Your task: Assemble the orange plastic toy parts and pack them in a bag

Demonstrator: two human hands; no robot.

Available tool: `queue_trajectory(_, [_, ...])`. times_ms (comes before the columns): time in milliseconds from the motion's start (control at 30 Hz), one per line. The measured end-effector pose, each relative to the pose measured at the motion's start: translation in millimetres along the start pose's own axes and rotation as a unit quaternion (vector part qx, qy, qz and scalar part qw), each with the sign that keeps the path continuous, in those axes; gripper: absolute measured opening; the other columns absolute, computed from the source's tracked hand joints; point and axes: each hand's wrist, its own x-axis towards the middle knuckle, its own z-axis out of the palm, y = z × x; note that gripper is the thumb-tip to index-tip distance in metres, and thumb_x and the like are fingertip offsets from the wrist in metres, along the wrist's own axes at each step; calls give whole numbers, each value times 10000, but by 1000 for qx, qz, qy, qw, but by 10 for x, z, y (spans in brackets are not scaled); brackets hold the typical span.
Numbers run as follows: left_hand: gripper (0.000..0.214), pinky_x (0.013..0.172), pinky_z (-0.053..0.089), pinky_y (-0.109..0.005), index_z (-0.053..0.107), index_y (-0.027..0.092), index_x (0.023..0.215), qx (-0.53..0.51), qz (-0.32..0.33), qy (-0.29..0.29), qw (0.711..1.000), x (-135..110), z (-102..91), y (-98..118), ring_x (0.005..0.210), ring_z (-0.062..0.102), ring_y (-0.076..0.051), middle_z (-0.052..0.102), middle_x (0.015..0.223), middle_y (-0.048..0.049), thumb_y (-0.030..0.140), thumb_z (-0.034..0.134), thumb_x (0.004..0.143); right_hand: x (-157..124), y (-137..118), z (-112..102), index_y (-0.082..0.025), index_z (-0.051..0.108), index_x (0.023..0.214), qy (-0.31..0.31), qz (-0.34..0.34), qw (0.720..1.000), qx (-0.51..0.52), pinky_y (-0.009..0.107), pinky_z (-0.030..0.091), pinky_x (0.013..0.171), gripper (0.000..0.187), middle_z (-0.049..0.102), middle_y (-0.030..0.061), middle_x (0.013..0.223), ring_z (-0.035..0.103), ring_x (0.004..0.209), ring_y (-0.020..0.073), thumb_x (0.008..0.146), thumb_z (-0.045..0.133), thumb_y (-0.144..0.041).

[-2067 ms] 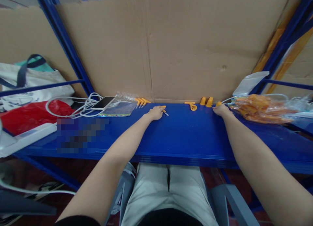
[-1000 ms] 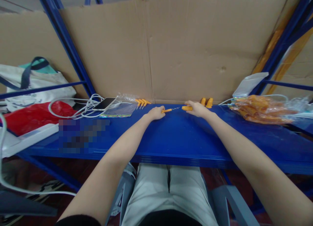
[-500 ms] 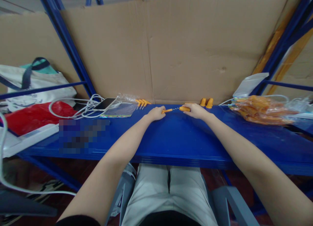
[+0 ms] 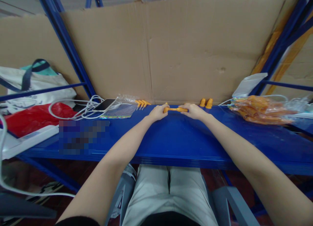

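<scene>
My left hand is closed on the handle end of an orange corkscrew, whose ribbed stem points right. My right hand grips an orange sleeve that lines up with the stem. Stem and sleeve meet end to end between my hands, just above the blue table, and no metal spiral shows there. Left of my hands, several orange corkscrews with bare metal spirals lie by the cardboard. Beyond my right hand stand two orange caps.
A plastic bag of orange parts lies on the blue table at right. At left are a phone, a clear bag, white cables and a red bag. A cardboard panel stands behind.
The metal spiral that showed between my hands is now covered. The orange sleeve and the corkscrew's stem have come together, and the left hand's hold has turned slightly.
</scene>
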Motion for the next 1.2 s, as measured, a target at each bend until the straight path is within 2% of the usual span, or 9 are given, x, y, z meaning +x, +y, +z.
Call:
queue_trajectory(133, [390, 768, 513, -265, 614, 185, 1199, -77, 11, 26, 997, 37, 48, -6, 735, 661, -153, 685, 779, -1, 180, 611, 809, 1, -14, -3, -173, 647, 1309, 8, 7, 1000, -6, 423, 507, 989, 406, 700, 134, 1216, 667, 1110, 277, 922, 564, -263])
queue_trajectory(300, [382, 741, 517, -251, 583, 179, 1190, -145, -14, 10, 989, 46, 55, -17, 657, 641, -127, 659, 739, 18, 138, 604, 810, -4, -15, 2, -170, 641, 1319, 11, 6, 1000, 0, 417, 511, 975, 408, 704, 142, 1176, 669, 1089, 274, 931, 562, -269])
queue_trajectory(467, [325, 666, 495, -237, 569, 206, 1104, -145, -9, -3, 989, 51, 82, -38, 615, 599, -118, 604, 674, 60, 163, 649, 792, 1, -22, 33, -170, 630, 1334, 14, 5, 1000, -13, 388, 524, 928, 417, 702, 136, 1121, 675, 1028, 260, 947, 536, -292])
queue_trajectory(700, [275, 725, 488, -251, 563, 206, 1034, -127, -15, 5, 992, 47, 94, 40, 742, 632, -142, 642, 793, 23, 114, 647, 789, -16, -44, 6, -202, 627, 1342, -4, 14, 999, -47, 345, 527, 875, 408, 690, 116, 1093, 682, 951, 234, 953, 527, -275])
queue_trajectory(800, [287, 718, 481, -249, 559, 207, 1040, -118, -17, 0, 993, 41, 94, 52, 738, 626, -142, 633, 780, 28, 108, 651, 787, -18, -64, -7, -174, 620, 1347, -18, 25, 999, -36, 365, 522, 898, 418, 683, 138, 1123, 683, 983, 252, 952, 522, -268])
queue_trajectory(900, [293, 708, 478, -249, 555, 214, 1039, -113, -14, -3, 993, 39, 98, 32, 719, 618, -140, 622, 741, 44, 112, 656, 784, -1, -72, 35, -159, 631, 1317, -7, 47, 999, 8, 394, 510, 954, 408, 682, 150, 1172, 671, 1063, 267, 932, 549, -264])
queue_trajectory(1033, [293, 710, 481, -252, 562, 218, 1030, -107, -3, 4, 994, 46, 99, -16, 720, 623, -142, 634, 735, 45, 126, 671, 774, 41, -41, 137, -164, 628, 1232, 55, 104, 988, 104, 424, 507, 998, 388, 679, 140, 1209, 651, 1129, 266, 862, 655, -280])
queue_trajectory(1100, [294, 712, 482, -253, 569, 217, 1027, -105, -1, 6, 995, 50, 98, -38, 717, 627, -144, 642, 735, 44, 132, 680, 768, 53, -12, 157, -163, 596, 1202, 69, 139, 973, 171, 419, 565, 906, 397, 670, 140, 1202, 696, 1005, 245, 834, 690, -281])
queue_trajectory(1200, [297, 706, 477, -250, 579, 209, 1030, -108, -13, 5, 994, 54, 102, -57, 687, 627, -143, 639, 697, 49, 124, 688, 767, 47, 29, 116, -172, 548, 1178, 50, 187, 935, 297, 371, 622, 729, 396, 644, 138, 1214, 720, 769, 176, 823, 704, -252])
